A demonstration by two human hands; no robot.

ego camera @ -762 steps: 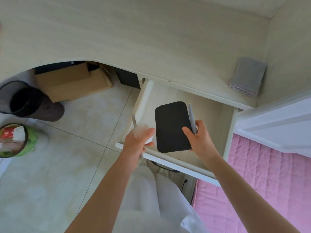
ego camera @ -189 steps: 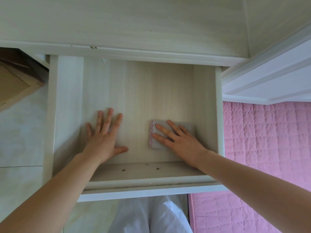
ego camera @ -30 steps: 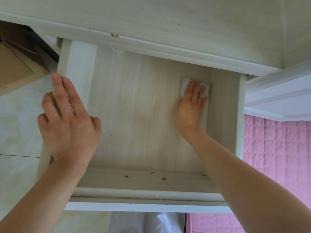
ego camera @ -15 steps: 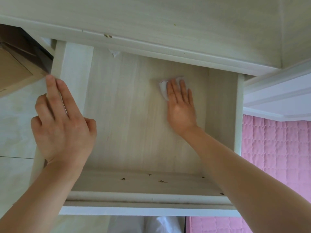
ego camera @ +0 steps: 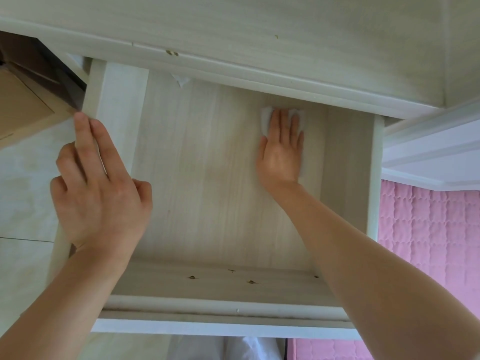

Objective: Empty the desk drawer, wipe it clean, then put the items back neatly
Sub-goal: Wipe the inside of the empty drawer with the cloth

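cloth: white wipe, thin, soft, light by the look of it; will bunch or slide if not pinned, so flat palm pressure suits it better than a pinch
cloth place: on the drawer floor, far right part, just short of the tabletop edge that overhangs the drawer
right hand: right hand lies flat on the cloth, fingers straight and close together, pressing it down; cloth shows past the fingertips and along the little-finger side
left hand: left hand over the drawer's left wall, fingers loosely extended, thumb tucked in; contact with the wall unclear, holds nothing
drawer: pulled out, no items on the visible floor; stiff board, small screw heads on the near wall
step: wiping, judged mid-way; far left corner likely next
risk: cloth may ruck up against the drawer's right wall
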